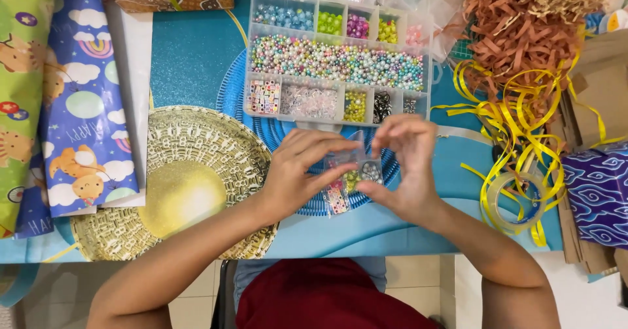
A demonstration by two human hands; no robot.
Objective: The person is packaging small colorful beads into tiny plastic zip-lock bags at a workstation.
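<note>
Both my left hand (pixel 297 175) and right hand (pixel 405 165) pinch a small clear bead bag (pixel 356 169). Its compartmented bead organizer (pixel 337 61) sits at twelve o'clock, a gold woven placemat (pixel 190 178) at nine.

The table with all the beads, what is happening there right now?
A person holds a small clear bag of beads between both hands, the left hand and the right hand pinching it near the top. It hangs just in front of an open bead box with many compartments. A gold plate lies to the left, wrapping paper beyond it, and yellow ribbon to the right.
</note>
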